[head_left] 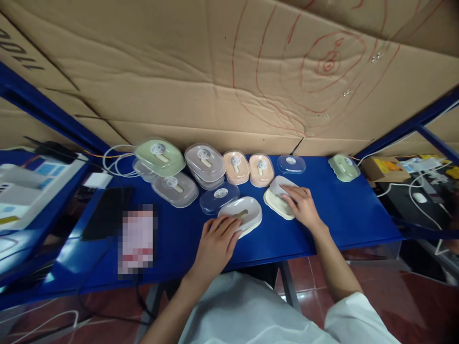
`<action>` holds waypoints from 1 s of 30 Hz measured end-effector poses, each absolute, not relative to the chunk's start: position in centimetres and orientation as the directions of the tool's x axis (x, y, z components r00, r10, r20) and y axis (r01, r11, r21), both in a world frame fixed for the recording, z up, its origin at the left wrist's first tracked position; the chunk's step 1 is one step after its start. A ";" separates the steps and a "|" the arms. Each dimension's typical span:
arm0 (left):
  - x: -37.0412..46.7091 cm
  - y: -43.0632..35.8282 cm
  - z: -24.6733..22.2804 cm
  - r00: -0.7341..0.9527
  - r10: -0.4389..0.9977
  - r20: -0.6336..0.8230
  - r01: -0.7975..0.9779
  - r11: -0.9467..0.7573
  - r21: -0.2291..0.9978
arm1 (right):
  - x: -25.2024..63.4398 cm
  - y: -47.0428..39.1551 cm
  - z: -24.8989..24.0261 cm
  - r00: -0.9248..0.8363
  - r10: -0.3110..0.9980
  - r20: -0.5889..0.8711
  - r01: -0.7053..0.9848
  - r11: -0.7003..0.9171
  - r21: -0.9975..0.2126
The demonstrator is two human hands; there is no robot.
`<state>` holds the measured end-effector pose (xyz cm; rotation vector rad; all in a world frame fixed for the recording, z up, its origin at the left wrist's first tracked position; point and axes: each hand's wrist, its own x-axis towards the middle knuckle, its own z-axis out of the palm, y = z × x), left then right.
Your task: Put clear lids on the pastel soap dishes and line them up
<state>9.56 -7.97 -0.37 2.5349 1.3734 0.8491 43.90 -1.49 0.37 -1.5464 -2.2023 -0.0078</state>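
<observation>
My left hand [219, 241] grips the near left side of a pale grey oval soap dish [253, 210]. The fingers reach over its rim toward a small beige strip [242, 213] inside it, and a cream edge shows beneath. On the right, my right hand [303, 204] is closed on a small grey soap dish part [278, 185], tilted over a cream wavy-edged piece [278, 205] on the table. A clear lid with a round label [219, 197] lies just behind the left dish. Another clear lid [291, 164] rests farther back.
Lidded soap dishes stand along the back: green [159, 156], grey [205, 162], another grey [175, 189] and two peach ones [236, 167]. A green wavy dish [344, 167] sits at the right. A blurred-out object [138, 241] lies front left. Cardboard [179, 71] walls the back.
</observation>
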 end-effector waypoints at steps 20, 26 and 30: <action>9.9 -10.5 -2.0 0.395 0.763 0.512 0.692 -0.613 0.380 | 59.9 0.8 -1.0 0.104 0.877 0.470 0.991 -0.050 -0.125; 10.1 -9.9 -1.5 0.431 0.742 0.513 0.670 -0.645 0.369 | 57.1 1.0 -0.3 0.061 0.844 0.533 0.994 -0.005 -0.106; 10.3 -9.9 -1.7 0.444 0.782 0.437 0.716 -0.603 0.352 | 54.4 0.1 -1.0 -0.041 0.901 0.433 0.998 0.061 -0.032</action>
